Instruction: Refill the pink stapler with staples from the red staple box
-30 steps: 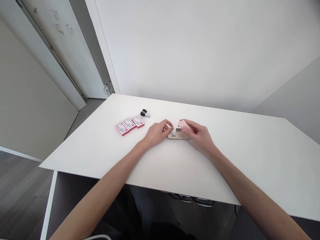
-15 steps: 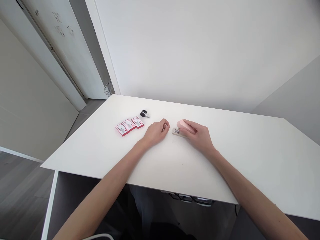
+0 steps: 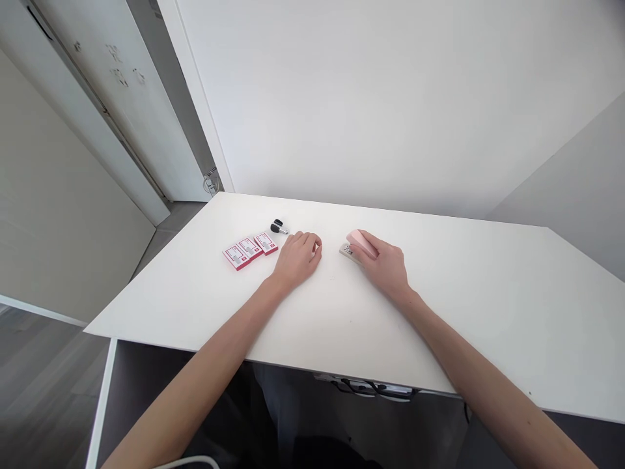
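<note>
My right hand (image 3: 388,264) is wrapped round a pink stapler (image 3: 360,241), its fingers over the upper arm and its thumb along the near side. The stapler's pale base (image 3: 347,251) shows below, with a dark printed patch near its front end, and the stapler appears to rest on the desk. To the left of it, my left hand (image 3: 299,257) lies on the desk with curled fingers, thumb and forefinger meeting in a pinch. Whatever that pinch holds, if anything, is too small to make out. Nearest the left hand are a black staple remover (image 3: 278,227) and small red-and-white boxes (image 3: 250,247).
The white desk (image 3: 439,312) runs along a white wall (image 3: 390,98). Its left end slants toward a doorway. Beneath the front edge, a pair of dark-framed glasses (image 3: 375,389) is partly visible. A white cable (image 3: 193,461) loops at the bottom.
My left hand has moved slightly left, away from the stapler, its fingers still curled. The right hand keeps its hold on the stapler, which is turned slightly. The view has shifted a little.
</note>
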Tool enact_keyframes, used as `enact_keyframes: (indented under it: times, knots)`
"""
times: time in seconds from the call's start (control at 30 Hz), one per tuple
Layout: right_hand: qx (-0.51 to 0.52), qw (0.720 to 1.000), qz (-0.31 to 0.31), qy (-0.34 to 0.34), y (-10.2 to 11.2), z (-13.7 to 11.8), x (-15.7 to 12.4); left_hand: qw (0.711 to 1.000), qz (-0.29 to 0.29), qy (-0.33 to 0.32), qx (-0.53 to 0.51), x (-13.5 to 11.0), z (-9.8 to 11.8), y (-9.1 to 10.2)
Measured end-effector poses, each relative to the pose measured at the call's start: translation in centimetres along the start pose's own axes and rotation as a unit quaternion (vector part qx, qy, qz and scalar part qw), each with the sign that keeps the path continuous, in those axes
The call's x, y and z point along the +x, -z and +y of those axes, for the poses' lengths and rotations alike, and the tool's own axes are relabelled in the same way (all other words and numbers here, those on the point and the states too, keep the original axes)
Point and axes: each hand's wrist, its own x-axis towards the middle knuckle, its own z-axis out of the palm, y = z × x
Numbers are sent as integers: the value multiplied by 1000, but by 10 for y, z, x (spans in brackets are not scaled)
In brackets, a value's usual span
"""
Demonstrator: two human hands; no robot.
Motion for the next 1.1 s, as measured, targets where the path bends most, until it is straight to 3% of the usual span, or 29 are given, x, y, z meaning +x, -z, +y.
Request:
enact_keyframes:
  times: [0.2,0.33,0.43,0.57,0.67,0.93,1.1]
  knots:
    - [140,988,-36,-54,1,9,2,993,66,-21,98,-8,-6,0]
    - [232,964,-111,-71,8,7,3,982,100,35,154,-26,-21,18]
    - [297,941,-129,-98,11,4,5,966,110,105,209,-45,-34,37]
    - [358,921,-100,-113,11,5,7,962,33,180,204,-70,-45,56]
    - [371,917,-90,-118,10,7,8,968,-46,185,163,-83,-44,64]
    - [362,912,-151,-120,1,1,-3,982,-122,99,100,-108,-25,69]
    - [373,906,-157,-125,-3,-8,-9,987,-140,29,69,-104,-14,64]
